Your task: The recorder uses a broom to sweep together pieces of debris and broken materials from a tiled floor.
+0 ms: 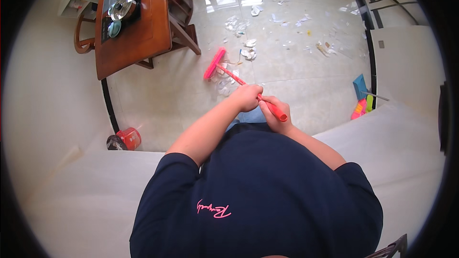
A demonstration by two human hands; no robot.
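Observation:
Both my hands grip the red handle (231, 75) of a broom in front of my waist. My left hand (247, 97) is wrapped around it farther down, towards the head. Close to the open top end, my right hand (278, 113) holds the same handle. The pink broom head (215, 63) is on the tiled floor, ahead and to the left. Crumpled white paper and clear plastic (225, 86) lie beside and partly under the broom. More crumpled tissue (249, 54) sits a little to the right of the head.
A wooden table (154, 36) bearing a glass-lidded pot (123, 7) stands at the left, with a wooden chair (80, 37) behind. Litter (324, 48) is scattered over the tiled floor (304, 89). A blue dustpan (360, 86) is by the right wall; a red bin (132, 138) stands lower left.

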